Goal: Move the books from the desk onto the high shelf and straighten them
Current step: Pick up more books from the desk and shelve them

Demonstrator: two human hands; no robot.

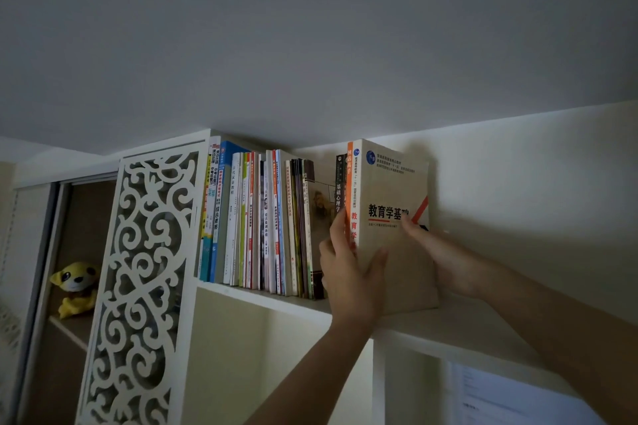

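Observation:
A small group of books stands upright on the high white shelf (269,302). Its outer one is a beige book (390,190) with a red diagonal stripe; an orange spine and dark spines sit beside it. My left hand (352,272) grips the group's spines from the front, thumb on the beige cover. My right hand (438,257) presses flat against the cover's right side. A row of several books (255,221) stands to the left, with a gap between it and the held group.
A white carved fretwork panel (145,269) bounds the shelf on the left. Behind it, a lower cabinet shelf holds a yellow plush toy (77,286). The ceiling is just above the book tops. Bare shelf runs to the right, with a paper sheet (511,397) below.

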